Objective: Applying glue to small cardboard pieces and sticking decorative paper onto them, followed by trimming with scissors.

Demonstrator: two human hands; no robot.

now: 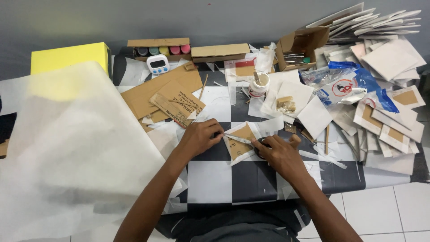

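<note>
My right hand (281, 154) grips black-handled scissors (244, 140) whose blades point left across a small brown cardboard square (240, 139) backed with white paper. My left hand (200, 136) presses down on the left edge of that piece, fingers curled beside the blade tips. The piece lies on a black-and-white checkered tabletop (215, 179), just in front of my body.
A big sheet of white tissue paper (76, 148) drapes over the left side, with a yellow box (67, 56) behind it. Cardboard scraps (165, 96), a white timer (158, 65), paint bottles in a box (163, 50), a glue pot (259, 85) and stacks of paper-covered squares (385, 112) crowd the back and right.
</note>
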